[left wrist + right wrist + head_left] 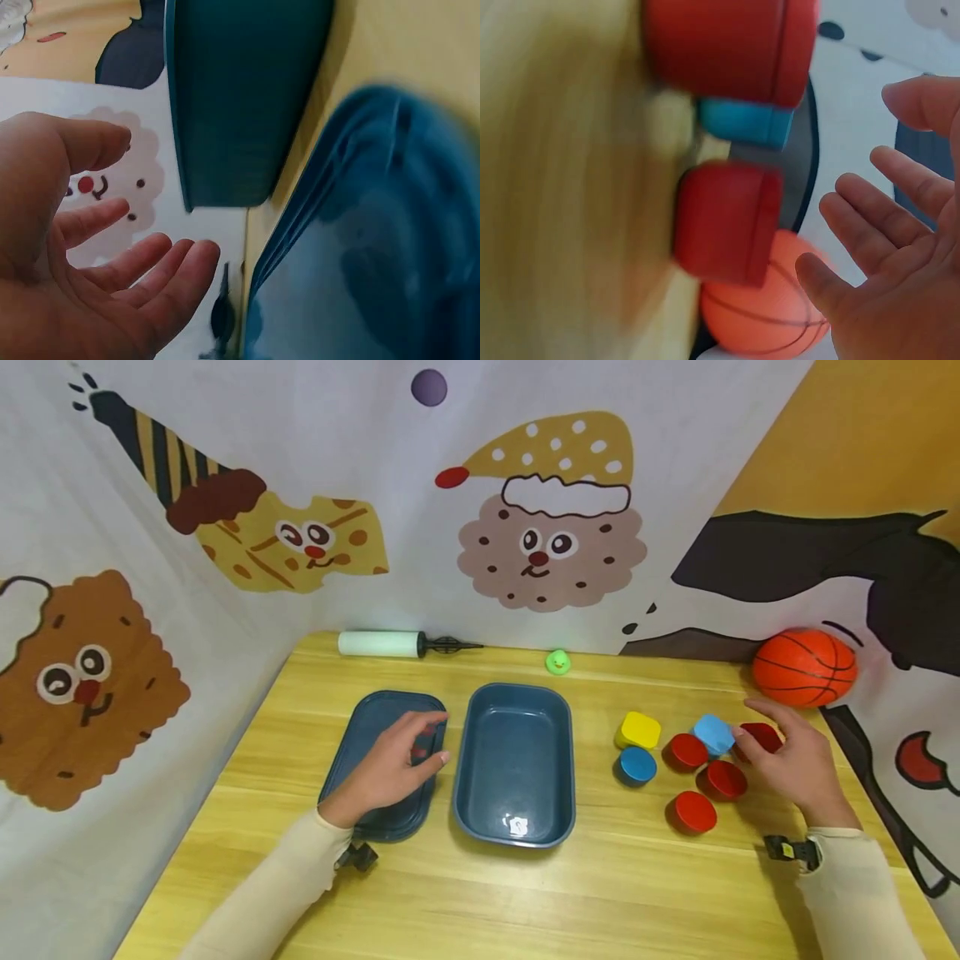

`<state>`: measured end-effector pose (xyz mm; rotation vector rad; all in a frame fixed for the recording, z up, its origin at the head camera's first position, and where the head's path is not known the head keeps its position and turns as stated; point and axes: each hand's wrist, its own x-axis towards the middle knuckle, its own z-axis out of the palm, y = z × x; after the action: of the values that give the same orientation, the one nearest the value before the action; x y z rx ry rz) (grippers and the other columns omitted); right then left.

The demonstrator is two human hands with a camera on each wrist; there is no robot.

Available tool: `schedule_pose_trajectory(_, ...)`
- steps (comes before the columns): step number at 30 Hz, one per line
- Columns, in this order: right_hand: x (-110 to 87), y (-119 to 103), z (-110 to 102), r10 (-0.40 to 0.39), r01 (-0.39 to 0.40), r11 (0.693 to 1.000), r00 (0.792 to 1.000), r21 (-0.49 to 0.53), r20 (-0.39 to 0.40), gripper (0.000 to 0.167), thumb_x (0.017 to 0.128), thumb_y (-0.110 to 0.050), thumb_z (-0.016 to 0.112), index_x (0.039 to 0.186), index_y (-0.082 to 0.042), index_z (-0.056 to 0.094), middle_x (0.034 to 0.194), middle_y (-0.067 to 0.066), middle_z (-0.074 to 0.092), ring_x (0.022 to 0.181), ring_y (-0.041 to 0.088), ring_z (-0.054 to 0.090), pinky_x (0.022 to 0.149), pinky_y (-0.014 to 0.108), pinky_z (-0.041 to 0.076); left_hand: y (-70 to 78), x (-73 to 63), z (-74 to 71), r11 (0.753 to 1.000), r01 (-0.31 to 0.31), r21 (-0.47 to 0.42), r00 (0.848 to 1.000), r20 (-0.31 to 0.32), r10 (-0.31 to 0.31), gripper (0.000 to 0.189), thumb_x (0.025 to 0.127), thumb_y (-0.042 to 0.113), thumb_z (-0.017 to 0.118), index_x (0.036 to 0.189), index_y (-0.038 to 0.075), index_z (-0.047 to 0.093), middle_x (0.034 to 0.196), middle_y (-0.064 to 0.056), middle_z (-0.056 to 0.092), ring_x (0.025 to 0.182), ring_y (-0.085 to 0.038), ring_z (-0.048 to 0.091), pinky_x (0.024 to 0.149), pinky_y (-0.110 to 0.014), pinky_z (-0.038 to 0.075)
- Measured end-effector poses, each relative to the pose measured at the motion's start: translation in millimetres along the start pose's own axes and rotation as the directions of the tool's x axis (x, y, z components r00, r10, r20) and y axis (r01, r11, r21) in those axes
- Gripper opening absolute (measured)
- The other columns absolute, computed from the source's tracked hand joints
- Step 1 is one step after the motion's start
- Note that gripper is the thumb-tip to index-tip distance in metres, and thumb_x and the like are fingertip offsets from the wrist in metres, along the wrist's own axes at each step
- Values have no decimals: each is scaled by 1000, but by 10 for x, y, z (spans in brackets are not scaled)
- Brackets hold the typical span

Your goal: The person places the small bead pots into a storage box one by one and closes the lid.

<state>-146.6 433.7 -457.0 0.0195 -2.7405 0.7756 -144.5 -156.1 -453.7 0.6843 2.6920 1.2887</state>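
My left hand [393, 764] hovers with parted fingers over the dark blue lid [367, 718], holding nothing. Right of the lid stands the dark blue rectangular box [513, 760], its open side up. In the left wrist view, the box's wall [247, 105] rises beyond the fingers. At the right, my right hand [798, 764] hangs above a red cup [767, 735] with fingers spread and nothing held. The light blue cup [712, 735] is near its thumb. Several other red cups [693, 812] stand to its left, with a blue cup [636, 767] and a yellow cup [639, 731].
An orange basketball [805, 667] sits at the back right corner of the wooden table [525, 910]. Along the back edge lie a white and black hand pump [382, 643] and a small green duck [558, 662]. Cloth with cartoon prints [420, 593] hangs behind.
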Motion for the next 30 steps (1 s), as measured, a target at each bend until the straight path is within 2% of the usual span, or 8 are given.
schedule_pose_trajectory(3, -13, 88, -19, 44, -44, 999, 999, 17, 24, 54, 103, -27, 68, 151, -5, 55, 153, 31, 52, 134, 57, 48, 109, 74, 39, 2, -12, 70, 996, 23, -89, 999, 34, -20, 56, 104, 23, 70, 157, 21, 50, 151, -18, 54, 132, -35, 61, 93, -40, 62)
schedule_pose_trajectory(8, -42, 240, -23, 128, -131, 991, 987, 23, 100, 62, 105, -36, 66, 156, -4, 50, 154, 31, 50, 134, 51, 46, 103, 34, 46, 3, -43, 166, 985, 66, -160, 995, 83, -53, 60, 104, 25, 71, 160, 20, 48, 150, -17, 55, 128, -33, 64, 91, -36, 60)
schedule_pose_trajectory(11, -61, 309, -15, 176, -180, 984, 971, 12, 163, 70, 105, -39, 65, 158, 0, 43, 153, 36, 46, 133, 54, 44, 100, 43, 52, 8, -48, 214, 961, 115, -250, 990, 110, -90, 60, 105, 25, 70, 160, 18, 47, 155, -16, 53, 132, -34, 63, 92, -37, 61)
schedule_pose_trajectory(13, -70, 342, -6, 204, -212, 977, 957, 14, 206, 76, 105, -42, 65, 161, 1, 37, 152, 38, 44, 132, 57, 43, 98, 61, 50, 12, -40, 245, 928, 155, -339, 984, 137, -115, 61, 105, 23, 69, 161, 17, 46, 160, -15, 49, 136, -37, 61, 93, -39, 62)
schedule_pose_trajectory(15, -74, 365, 0, 214, -225, 974, 949, 22, 233, 81, 105, -42, 66, 162, 3, 33, 151, 40, 43, 130, 58, 43, 95, 67, 45, 14, -31, 274, 890, 198, -410, 976, 165, -141, 62, 105, 22, 69, 162, 17, 45, 164, -14, 45, 140, -39, 57, 92, -40, 63)
schedule_pose_trajectory(18, -83, 393, 4, 245, -256, 967, 934, 12, 260, 88, 103, -46, 67, 164, 3, 27, 152, 40, 42, 128, 58, 44, 90, 61, 45, 13, -18, 323, 853, 242, -463, 965, 206, -162, 64, 105, 20, 70, 163, 18, 42, 165, -15, 42, 142, -41, 54, 89, -41, 64)
schedule_pose_trajectory(26, -89, 434, -42, 290, -303, 953, 920, 9, 264, 91, 103, -53, 65, 164, 3, 28, 153, 39, 42, 127, 57, 44, 82, 35, 41, -6, -12, 382, 825, 265, -500, 960, 214, -178, 65, 104, 16, 70, 163, 18, 42, 163, -17, 41, 140, -42, 55, 83, -42, 65)
schedule_pose_trajectory(30, -93, 414, -87, 283, -292, 957, 931, 3, 230, 89, 102, -51, 67, 163, 3, 31, 152, 39, 43, 127, 57, 44, 82, 40, 41, -21, -16, 381, 815, 261, -517, 961, 218, -169, 65, 105, 17, 70, 163, 17, 41, 163, -18, 41, 139, -42, 55, 84, -42, 65)
